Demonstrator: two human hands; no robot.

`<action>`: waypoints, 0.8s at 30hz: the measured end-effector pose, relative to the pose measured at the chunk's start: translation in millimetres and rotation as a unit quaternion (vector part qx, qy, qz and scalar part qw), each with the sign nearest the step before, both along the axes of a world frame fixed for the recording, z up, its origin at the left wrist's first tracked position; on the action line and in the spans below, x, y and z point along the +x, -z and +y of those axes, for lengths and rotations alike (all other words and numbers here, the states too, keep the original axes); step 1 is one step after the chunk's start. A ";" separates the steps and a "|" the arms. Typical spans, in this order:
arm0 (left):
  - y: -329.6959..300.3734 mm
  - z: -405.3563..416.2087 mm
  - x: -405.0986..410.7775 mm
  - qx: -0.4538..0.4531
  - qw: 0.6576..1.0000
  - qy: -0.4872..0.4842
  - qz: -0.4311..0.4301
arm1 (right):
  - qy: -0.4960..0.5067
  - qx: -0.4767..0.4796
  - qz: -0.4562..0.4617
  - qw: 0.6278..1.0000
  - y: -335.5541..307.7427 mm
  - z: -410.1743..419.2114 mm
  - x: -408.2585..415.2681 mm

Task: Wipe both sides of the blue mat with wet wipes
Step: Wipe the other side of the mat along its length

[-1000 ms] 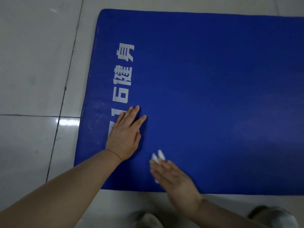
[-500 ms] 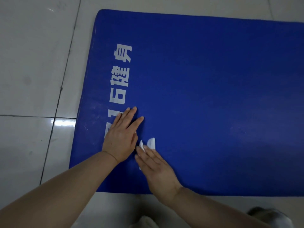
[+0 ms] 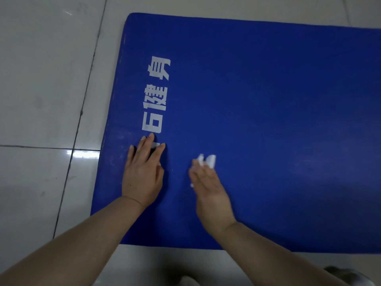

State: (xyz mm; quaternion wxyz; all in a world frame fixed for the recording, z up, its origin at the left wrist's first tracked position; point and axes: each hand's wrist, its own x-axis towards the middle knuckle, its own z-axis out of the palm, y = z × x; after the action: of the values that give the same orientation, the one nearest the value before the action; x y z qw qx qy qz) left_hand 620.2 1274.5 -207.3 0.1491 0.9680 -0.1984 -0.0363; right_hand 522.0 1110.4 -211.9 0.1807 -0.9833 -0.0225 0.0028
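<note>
The blue mat (image 3: 268, 120) lies flat on the tiled floor, with white printed characters running along its left side. My left hand (image 3: 142, 174) rests flat on the mat near its left edge, fingers straight, covering the lowest character. A white wet wipe (image 3: 209, 161) sticks out from under the fingers of my right hand (image 3: 210, 190), which presses it flat on the mat a short way to the right of my left hand. Most of the wipe is hidden under the fingers.
Pale glossy floor tiles (image 3: 45, 89) with dark grout lines surround the mat on the left, top and bottom. The tips of my shoes (image 3: 348, 277) show at the bottom edge, just in front of the mat's near edge.
My right hand has slid the wipe to the right and a little away from my left hand, after touching it half a second ago. My left hand stays planted.
</note>
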 end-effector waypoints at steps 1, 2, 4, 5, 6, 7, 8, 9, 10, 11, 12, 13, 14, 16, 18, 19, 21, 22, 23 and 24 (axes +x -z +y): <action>0.3 0.7 0.1 0.000 1.000 -0.001 0.001 | -0.018 0.023 0.005 1.000 -0.8 8.1 8.5; 0.5 1.2 0.2 -0.002 1.000 -0.001 0.001 | -0.031 0.028 -0.006 0.999 -0.6 10.6 14.6; 0.9 0.9 0.0 -0.008 1.000 0.000 -0.002 | -0.026 0.014 -0.021 0.999 -3.3 0.8 21.3; 1.2 0.5 -0.1 -0.012 1.000 0.000 -0.003 | -0.020 -0.031 -0.009 0.999 -3.9 -11.7 20.7; 1.2 0.4 -0.4 -0.015 1.000 -0.001 -0.006 | -0.005 -0.099 -0.007 0.995 -2.3 -27.7 17.8; 1.3 0.5 -0.4 -0.017 1.000 -0.001 -0.008 | 0.021 -0.142 -0.004 0.990 0.1 -45.2 13.0; 1.5 0.8 -0.8 -0.019 1.000 -0.001 -0.009 | 0.063 -0.152 0.003 0.986 0.1 -61.1 8.2; 1.7 0.8 -0.7 -0.020 1.000 0.000 -0.009 | 0.107 -0.153 0.014 0.982 -0.9 -73.2 5.6; 2.3 1.2 -0.6 -0.022 1.000 0.000 -0.009 | 0.127 -0.139 0.040 0.981 -7.1 -77.1 8.4; 2.9 1.3 -0.6 -0.025 1.000 0.001 -0.008 | 0.136 -0.140 0.034 0.980 -11.4 -72.2 14.0; 3.4 1.3 -0.8 -0.029 1.000 0.001 -0.008 | 0.125 -0.145 0.030 0.981 -16.0 -61.7 19.2; 4.0 1.5 -0.6 -0.031 1.000 0.001 -0.005 | 0.089 -0.149 0.010 0.985 -12.3 -47.0 22.5; 4.3 1.6 -0.3 -0.030 1.000 0.002 -0.004 | 0.038 -0.158 0.022 0.986 -8.0 -26.6 25.0; 4.5 2.3 0.4 -0.029 1.000 0.004 -0.002 | -0.058 -0.134 0.042 0.988 -5.7 15.4 32.9; 4.3 3.8 0.7 -0.043 0.999 0.000 -0.002 | -0.106 -0.131 0.001 0.986 -6.5 34.8 40.9; 4.3 4.4 0.6 -0.052 0.999 -0.003 0.000 | -0.114 -0.118 -0.026 0.986 -7.7 34.8 41.8; 4.2 4.8 0.0 -0.061 0.998 -0.005 0.003 | -0.113 -0.118 -0.010 0.986 -15.1 14.0 46.9; 4.4 4.6 -0.1 -0.061 0.998 -0.005 0.003 | -0.075 -0.194 0.002 0.978 -19.5 -4.0 47.4; 4.7 4.1 -0.3 -0.059 0.998 -0.006 0.002 | -0.038 -0.257 0.008 0.966 -15.0 -24.0 43.1; 4.8 3.3 -0.3 -0.058 0.998 -0.008 0.002 | -0.006 -0.288 0.025 0.957 -10.8 -47.1 39.1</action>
State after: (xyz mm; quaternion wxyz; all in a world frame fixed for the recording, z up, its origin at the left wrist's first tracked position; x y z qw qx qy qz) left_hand 619.9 1277.8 -212.1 0.2058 0.9592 -0.1920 -0.0253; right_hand 561.1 1063.3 -201.1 -0.1091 -0.9932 -0.0222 0.0353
